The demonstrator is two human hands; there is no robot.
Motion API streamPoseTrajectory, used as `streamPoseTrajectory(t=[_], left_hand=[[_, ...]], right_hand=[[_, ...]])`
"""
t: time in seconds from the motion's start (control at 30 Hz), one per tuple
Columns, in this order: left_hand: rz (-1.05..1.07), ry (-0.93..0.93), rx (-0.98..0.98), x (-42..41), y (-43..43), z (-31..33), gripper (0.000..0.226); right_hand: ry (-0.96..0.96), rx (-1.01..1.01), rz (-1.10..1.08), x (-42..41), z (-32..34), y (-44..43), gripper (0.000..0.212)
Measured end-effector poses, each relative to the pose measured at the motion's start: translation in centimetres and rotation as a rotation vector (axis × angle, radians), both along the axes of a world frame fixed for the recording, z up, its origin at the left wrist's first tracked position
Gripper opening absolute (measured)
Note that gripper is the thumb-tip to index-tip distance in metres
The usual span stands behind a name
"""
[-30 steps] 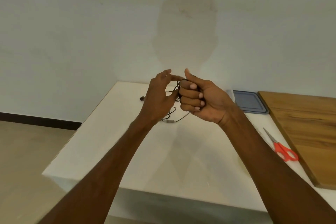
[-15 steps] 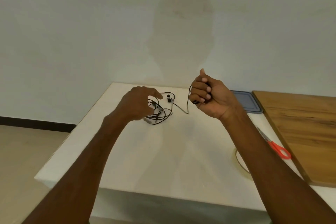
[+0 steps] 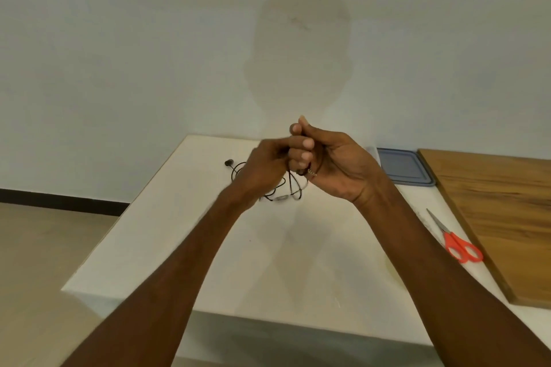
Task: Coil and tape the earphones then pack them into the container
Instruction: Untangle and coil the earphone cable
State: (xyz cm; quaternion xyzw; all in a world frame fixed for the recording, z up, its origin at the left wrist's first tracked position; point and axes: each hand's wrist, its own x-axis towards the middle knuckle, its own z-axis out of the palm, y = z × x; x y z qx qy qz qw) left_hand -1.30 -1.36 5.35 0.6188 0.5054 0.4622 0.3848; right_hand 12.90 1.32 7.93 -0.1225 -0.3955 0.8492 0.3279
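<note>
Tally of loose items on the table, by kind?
earphones: 1
scissors: 1
grey-blue lid: 1
wooden board: 1
Total: 4. A faint ring left of the scissors is too unclear to count.

black earphones [image 3: 293, 188]: thin cable partly wound round the curled fingers of the right hand [image 3: 337, 164], loose loops hanging to the table [image 3: 179, 232], one earbud [image 3: 229, 162] lying at left. flat grey-blue container [image 3: 405, 165] sits well apart, right.
</note>
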Motion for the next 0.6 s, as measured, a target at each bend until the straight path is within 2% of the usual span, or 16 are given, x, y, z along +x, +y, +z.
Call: streamPoseTrajectory(t=[0.07, 0.17, 0.23, 0.3, 0.37, 0.43, 0.5, 0.6], left_hand=[[-0.067, 0.169, -0.057, 0.8, -0.3, -0.3, 0.023], [-0.224, 0.350, -0.112, 1.9, -1.0, -0.6, 0.023], [-0.255, 0.438, -0.110, 1.8, -1.3, -0.5, 0.022], [-0.234, 0.548, -0.073, 1.1, -1.5, -0.2, 0.020], [-0.170, 0.576, -0.024, 0.0, -1.6, 0.1, 0.017], [-0.091, 0.522, 0.022, -1.1, -1.7, 0.5, 0.015], [-0.019, 0.490, 0.068, -2.1, -1.7, 0.9, 0.023], [0.068, 0.487, 0.102, -3.0, -1.7, 1.4, 0.041]], right_hand=[[0.034, -0.029, -0.120, 0.2, 0.0, 0.3, 0.023], [-0.065, 0.089, -0.381, 0.4, -0.6, 1.0, 0.025], [-0.273, 0.281, -0.544, 0.5, -1.1, 1.5, 0.028], [-0.555, 0.509, -0.684, 0.5, -1.7, 1.7, 0.028], [-0.843, 0.755, -0.793, 0.4, -2.3, 1.9, 0.027], [-1.067, 0.952, -0.775, 0.2, -2.6, 1.9, 0.026], [-1.236, 1.033, -0.643, -0.1, -2.7, 1.7, 0.036], [-1.263, 0.870, -0.381, -0.5, -2.5, 1.0, 0.077]])
